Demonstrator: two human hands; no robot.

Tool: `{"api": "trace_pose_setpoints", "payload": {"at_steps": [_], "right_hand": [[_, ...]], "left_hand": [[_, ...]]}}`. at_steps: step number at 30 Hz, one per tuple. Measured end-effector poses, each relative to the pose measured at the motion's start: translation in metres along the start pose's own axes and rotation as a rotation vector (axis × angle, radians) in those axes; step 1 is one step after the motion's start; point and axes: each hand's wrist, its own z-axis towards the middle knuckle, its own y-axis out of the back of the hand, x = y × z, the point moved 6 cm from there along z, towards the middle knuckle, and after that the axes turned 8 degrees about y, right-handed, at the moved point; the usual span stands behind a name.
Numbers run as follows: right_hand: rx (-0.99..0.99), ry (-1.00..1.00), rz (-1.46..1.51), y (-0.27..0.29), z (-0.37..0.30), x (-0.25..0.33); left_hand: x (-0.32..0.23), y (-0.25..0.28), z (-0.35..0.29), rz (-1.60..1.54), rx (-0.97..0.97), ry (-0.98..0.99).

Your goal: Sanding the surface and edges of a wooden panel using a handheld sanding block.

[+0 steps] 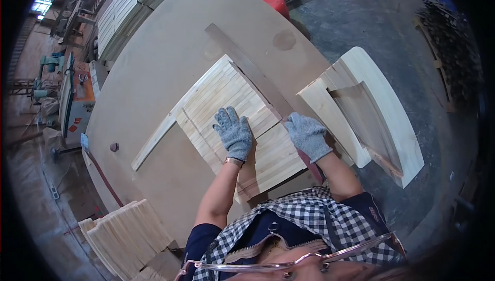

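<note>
A row of pale wooden slats (227, 92) lies side by side on a large brown board table (170, 49). My left hand (235, 134), in a grey knit glove, rests flat on the slats with its fingers spread. At their right edge, my gloved right hand (308, 135) is closed on a dark red strip (308, 163) that looks like sanding cloth and hangs below the palm. A long brown bar (240, 56) runs along the slats' far right edge. A narrow pale batten (157, 140) borders their left end.
Curved pale wooden pieces (394, 110) are stacked at the table's right. More slats stand in a pile (129, 234) at the lower left, and bundled boards (131, 7) at the far left. A red rounded object (270, 0) sits past the far edge. Machinery (77, 92) stands left.
</note>
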Motion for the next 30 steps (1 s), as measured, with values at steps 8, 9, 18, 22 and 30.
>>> {"api": "trace_pose_setpoints", "payload": {"at_steps": [8, 9, 18, 22, 30], "right_hand": [[0.043, -0.055, 0.298, -0.07, -0.022, -0.06], [-0.049, 0.018, 0.339, -0.074, -0.024, -0.065], [0.332, -0.01, 0.035, -0.081, 0.049, -0.035], [0.311, 0.039, 0.095, -0.079, 0.047, -0.028], [0.178, -0.015, 0.128, -0.086, 0.035, -0.027]], "left_hand": [[0.003, -0.005, -0.006, -0.191, -0.075, -0.205], [0.003, -0.002, -0.012, -0.188, -0.075, -0.208], [-0.003, 0.002, -0.035, -0.16, 0.005, -0.403], [0.001, 0.002, -0.038, -0.119, 0.026, -0.418], [0.007, 0.009, -0.045, -0.078, 0.013, -0.427]]}}
